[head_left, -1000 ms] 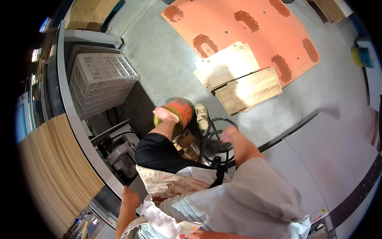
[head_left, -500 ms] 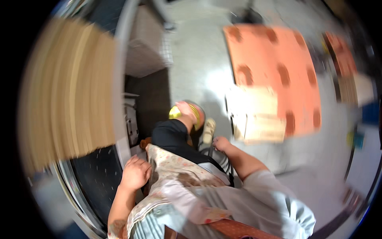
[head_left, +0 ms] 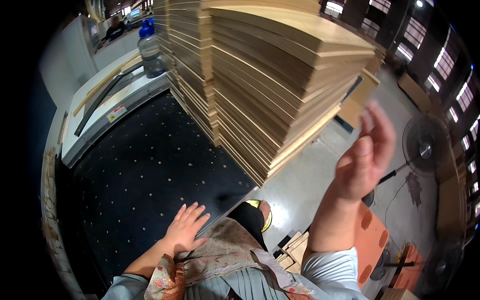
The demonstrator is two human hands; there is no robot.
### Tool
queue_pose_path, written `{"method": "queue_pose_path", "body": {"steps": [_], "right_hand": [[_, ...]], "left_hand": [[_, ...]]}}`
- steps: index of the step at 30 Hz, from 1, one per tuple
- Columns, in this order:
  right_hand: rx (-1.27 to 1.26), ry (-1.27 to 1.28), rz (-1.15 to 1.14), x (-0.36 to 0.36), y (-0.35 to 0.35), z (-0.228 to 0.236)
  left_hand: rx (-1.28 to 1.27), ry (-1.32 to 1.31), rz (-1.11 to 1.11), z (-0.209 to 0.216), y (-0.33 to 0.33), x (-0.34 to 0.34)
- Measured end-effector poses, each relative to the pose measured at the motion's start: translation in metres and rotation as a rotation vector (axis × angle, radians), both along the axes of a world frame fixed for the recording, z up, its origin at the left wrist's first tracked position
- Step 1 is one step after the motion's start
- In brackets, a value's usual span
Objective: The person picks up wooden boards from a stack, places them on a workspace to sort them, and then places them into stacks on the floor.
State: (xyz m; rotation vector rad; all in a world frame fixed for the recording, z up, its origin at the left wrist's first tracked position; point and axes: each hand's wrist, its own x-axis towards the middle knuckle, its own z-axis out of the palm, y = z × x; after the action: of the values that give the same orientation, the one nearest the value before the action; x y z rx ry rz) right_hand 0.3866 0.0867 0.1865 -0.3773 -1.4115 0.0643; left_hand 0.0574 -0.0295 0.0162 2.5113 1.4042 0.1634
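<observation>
My left hand (head_left: 186, 229) lies flat on the near edge of a black tabletop (head_left: 135, 165) dotted with small pale spots, its fingers spread and holding nothing. On the far right part of that top stand tall stacks of flat tan boards (head_left: 260, 95), piled edge over edge. Raised to the right of the stacks is my right hand (head_left: 362, 160). Its fingers are slightly blurred but apart, with nothing visible in them, and it looks to be clear of the boards.
A large water bottle (head_left: 150, 57) with a blue lid stands on the white ledge (head_left: 95, 95) beyond the black top. Orange pallets (head_left: 371, 240) and wooden pieces (head_left: 295, 247) lie on the floor at right. A standing fan (head_left: 424, 145) is farther off. A person (head_left: 116, 30) is far left.
My view has swung up from the floor to the stacks. My left hand has gone from beside my body onto the black top; my right hand has risen from near my leg.
</observation>
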Motion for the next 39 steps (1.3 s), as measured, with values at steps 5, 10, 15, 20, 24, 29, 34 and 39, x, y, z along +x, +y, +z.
{"method": "queue_pose_path", "body": {"steps": [5, 10, 15, 20, 24, 29, 34, 39], "right_hand": [[0.050, -0.219, -0.251, -0.042, 0.041, 0.096], [-0.194, -0.082, 0.053, -0.039, 0.046, 0.096], [-0.315, 0.217, 0.105, 0.013, 0.057, 0.085], [-0.470, 0.618, 0.101, 0.054, 0.080, 0.079], [-0.804, 0.591, 0.226, 0.053, 0.095, 0.090], [-0.995, 0.654, 0.243, 0.059, 0.104, 0.106], [-0.959, 0.626, 0.407, 0.016, 0.045, 0.090], [-0.788, 0.655, 0.683, -0.010, 0.005, 0.093]], "left_hand": [[0.061, -0.163, 0.068, -0.012, 0.005, -0.007], [0.104, -0.198, 0.066, -0.015, 0.004, -0.011], [0.115, -0.259, 0.032, -0.023, 0.001, -0.016], [0.086, -0.276, 0.032, -0.025, 0.000, -0.018], [0.133, -0.275, 0.019, -0.030, -0.001, -0.022], [0.146, -0.281, 0.007, -0.039, 0.005, -0.019], [0.164, -0.308, 0.025, -0.048, 0.003, -0.019], [0.173, -0.310, 0.023, -0.048, -0.001, -0.022]]}}
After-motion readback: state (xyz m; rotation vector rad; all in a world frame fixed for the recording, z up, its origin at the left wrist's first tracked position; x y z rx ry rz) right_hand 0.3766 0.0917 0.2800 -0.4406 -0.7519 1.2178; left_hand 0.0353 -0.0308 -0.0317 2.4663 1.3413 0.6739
